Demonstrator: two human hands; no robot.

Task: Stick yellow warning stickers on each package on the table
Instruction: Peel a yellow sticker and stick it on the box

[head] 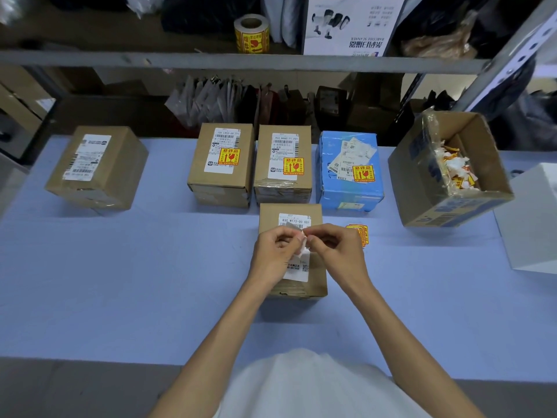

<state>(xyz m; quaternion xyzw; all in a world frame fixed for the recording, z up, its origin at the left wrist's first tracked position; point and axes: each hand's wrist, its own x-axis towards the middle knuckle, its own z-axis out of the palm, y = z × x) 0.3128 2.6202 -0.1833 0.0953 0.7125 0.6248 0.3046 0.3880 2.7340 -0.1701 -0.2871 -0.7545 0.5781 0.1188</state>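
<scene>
A small brown package (313, 285) with a white shipping label lies in the middle of the blue table (120, 282). Above it my left hand (275, 251) and my right hand (334, 248) pinch a sticker and its white backing (301, 236) between the fingertips. A few loose yellow warning stickers (360, 233) lie on the table just right of my right hand. Behind stand two brown packages (223, 164) (283, 164) and a blue package (349, 173), each with a yellow sticker. A brown package (96, 167) at the far left shows no yellow sticker.
An open cardboard box (452, 176) with crumpled sticker backings stands at the right, beside a white box (530, 218). A roll of yellow stickers (251, 33) sits on the metal shelf (241, 63) behind the table, near a barcode scanner carton (349, 25).
</scene>
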